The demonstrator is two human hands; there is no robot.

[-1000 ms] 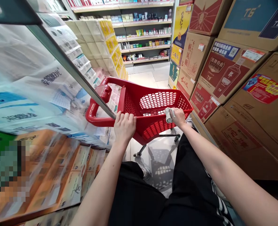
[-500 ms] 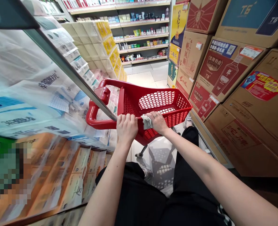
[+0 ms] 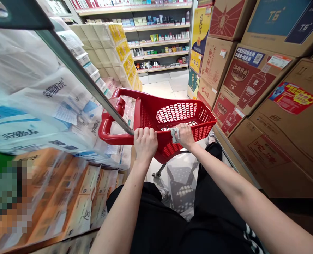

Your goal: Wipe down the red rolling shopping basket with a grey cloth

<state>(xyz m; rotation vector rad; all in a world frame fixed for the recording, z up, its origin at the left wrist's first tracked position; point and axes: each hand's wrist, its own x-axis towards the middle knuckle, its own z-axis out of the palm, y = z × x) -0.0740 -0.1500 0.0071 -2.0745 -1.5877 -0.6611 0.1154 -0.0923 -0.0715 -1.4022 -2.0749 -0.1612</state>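
A red plastic basket cart (image 3: 148,113) with perforated sides stands tilted before me, with nothing visible inside. My left hand (image 3: 145,141) is closed over its near rim, beside the foot of a long metal pull-handle bar (image 3: 89,79). Farther right along the same rim, my right hand (image 3: 186,136) holds a crumpled whitish wipe (image 3: 175,135) against the red plastic. Its fingers reach over to the inner side, so their tips are partly hidden. A small caster wheel (image 3: 156,174) shows beneath the basket.
Wrapped white paper packs (image 3: 53,90) are stacked close on the left, above orange packs (image 3: 58,190). Cardboard cartons (image 3: 251,79) line the right side. Shelves of small goods (image 3: 158,42) stand ahead beyond the tiled floor (image 3: 161,86).
My right hand has slid rightward along the rim with the wipe. My left hand and the pull-handle bar appear slightly farther right in the view.
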